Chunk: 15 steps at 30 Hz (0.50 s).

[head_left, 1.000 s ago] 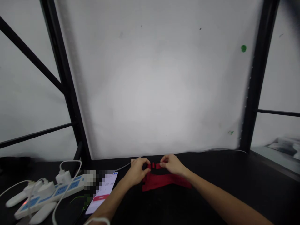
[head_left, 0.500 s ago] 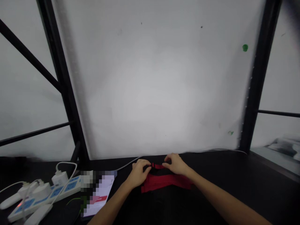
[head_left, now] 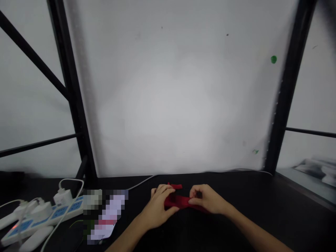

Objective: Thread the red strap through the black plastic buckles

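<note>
A small red cloth (head_left: 179, 201) lies bunched on the black table (head_left: 262, 206) near its middle. My left hand (head_left: 159, 203) grips the cloth's left end with the fingers curled over it. My right hand (head_left: 207, 198) pinches the right end from above. A narrow red strip of the cloth (head_left: 175, 186) sticks out behind my left hand. Most of the fabric is hidden between and under the two hands.
A phone (head_left: 107, 217) with a lit screen lies left of my hands. Further left is a white and blue power strip (head_left: 42, 217) with chargers and white cables. A white panel (head_left: 173, 98) in a black frame stands behind the table.
Both hands have drawn back toward me and closer together. The red cloth, spread flat in front of the hands before, is now folded into a smaller bundle between them.
</note>
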{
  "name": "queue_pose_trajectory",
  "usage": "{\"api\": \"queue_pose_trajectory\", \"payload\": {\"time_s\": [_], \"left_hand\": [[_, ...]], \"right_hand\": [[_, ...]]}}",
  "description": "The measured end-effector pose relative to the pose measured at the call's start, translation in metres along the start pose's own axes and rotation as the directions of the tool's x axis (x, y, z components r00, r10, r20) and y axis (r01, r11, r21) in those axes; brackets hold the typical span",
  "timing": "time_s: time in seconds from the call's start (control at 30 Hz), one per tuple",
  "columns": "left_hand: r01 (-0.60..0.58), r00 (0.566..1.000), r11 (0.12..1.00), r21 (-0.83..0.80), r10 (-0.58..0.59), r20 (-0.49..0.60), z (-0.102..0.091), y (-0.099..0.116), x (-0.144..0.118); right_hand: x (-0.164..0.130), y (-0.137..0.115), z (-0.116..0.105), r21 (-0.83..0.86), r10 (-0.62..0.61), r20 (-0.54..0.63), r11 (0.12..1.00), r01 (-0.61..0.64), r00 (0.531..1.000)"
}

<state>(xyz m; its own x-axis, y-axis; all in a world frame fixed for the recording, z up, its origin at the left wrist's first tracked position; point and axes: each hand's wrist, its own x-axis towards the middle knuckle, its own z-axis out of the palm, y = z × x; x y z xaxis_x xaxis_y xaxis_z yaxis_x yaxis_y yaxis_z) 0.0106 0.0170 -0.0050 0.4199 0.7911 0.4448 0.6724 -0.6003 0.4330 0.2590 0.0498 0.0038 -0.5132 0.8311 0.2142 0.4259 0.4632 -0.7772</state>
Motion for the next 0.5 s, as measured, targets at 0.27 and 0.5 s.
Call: {"api": "queue_pose_trajectory", "payload": {"time_s": [0.27, 0.5], "left_hand": [[-0.224, 0.974, 0.962, 0.158, 0.218, 0.055, -0.004, 0.031, -0.004], [-0.162, 0.982, 0.969, 0.186, 0.14, 0.124, -0.016, 0.033, -0.008]], "right_hand": [[-0.004, -0.01, 0.026, 0.405, 0.045, 0.019, 0.913, -0.049, 0.999], [-0.01, -0.004, 0.023, 0.394, 0.108, 0.063, 0.911, -0.124, 0.992]]}}
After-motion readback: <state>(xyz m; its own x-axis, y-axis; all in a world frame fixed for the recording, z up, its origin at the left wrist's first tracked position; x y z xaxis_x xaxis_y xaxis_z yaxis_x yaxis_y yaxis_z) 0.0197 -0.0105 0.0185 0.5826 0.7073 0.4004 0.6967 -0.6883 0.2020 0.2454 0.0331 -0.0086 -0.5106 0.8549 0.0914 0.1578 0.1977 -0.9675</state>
